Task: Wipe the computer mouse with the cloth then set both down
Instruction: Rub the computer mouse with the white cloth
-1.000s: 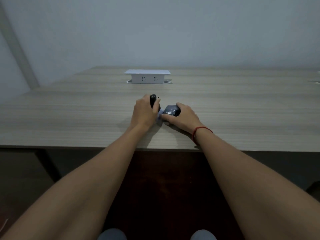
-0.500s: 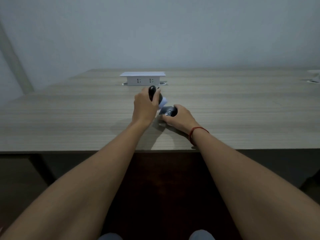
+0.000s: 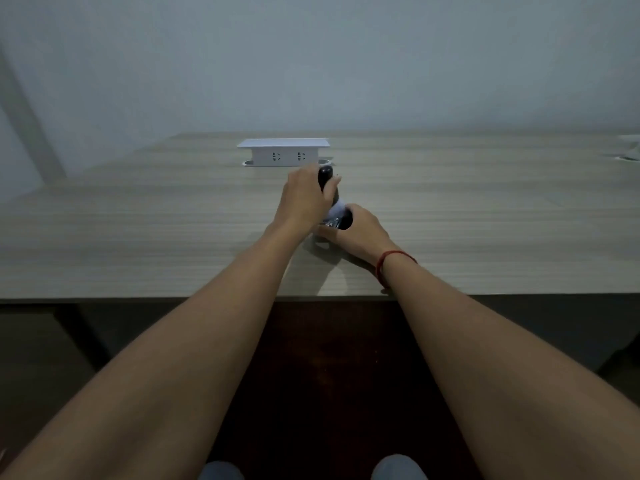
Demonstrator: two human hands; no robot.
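My left hand (image 3: 304, 199) grips a black computer mouse (image 3: 325, 176), held on edge a little above the wooden table (image 3: 138, 230), just in front of the socket box. My right hand (image 3: 360, 230) rests on the table to the right and nearer to me, closed on a dark bunched cloth (image 3: 343, 220). A pale fold of the cloth reaches up toward the underside of the mouse. My left fingers hide most of the mouse, and I cannot tell whether cloth and mouse touch.
A white pop-up socket box (image 3: 283, 153) stands at the middle back of the table. Something pale (image 3: 628, 150) lies at the far right edge. The table's front edge runs under my forearms. A red string (image 3: 384, 265) circles my right wrist.
My left hand has carried the mouse up and away from me, toward the socket box. My right hand has stayed on the table with the cloth.
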